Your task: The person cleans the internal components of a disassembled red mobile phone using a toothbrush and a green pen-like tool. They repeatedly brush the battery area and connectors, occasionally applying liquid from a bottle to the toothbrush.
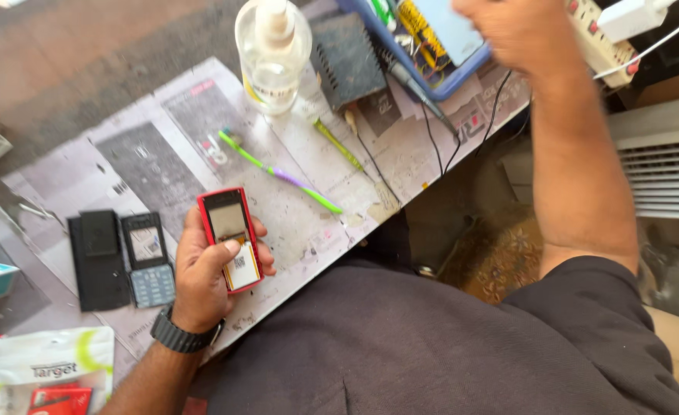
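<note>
My left hand (201, 277), with a black watch on the wrist, holds a red phone body (232, 238) with its back open and a white label showing, the thumb pressed on it. My right hand (512, 31) is blurred at the top edge, reaching over a blue tray (462, 73) of wires and parts; what it holds is unclear. Left of the held phone, a black back cover (97, 260) and a grey keypad front (147, 260) lie on newspaper (293, 215).
A clear plastic bottle (272, 54), a green-purple toothbrush (278, 173), a green pen (338, 144), a dark spiral notebook (347, 58) and a probe with black leads (420, 96) lie on the bench. A power strip (597, 42) sits top right; packets (51, 373) at lower left.
</note>
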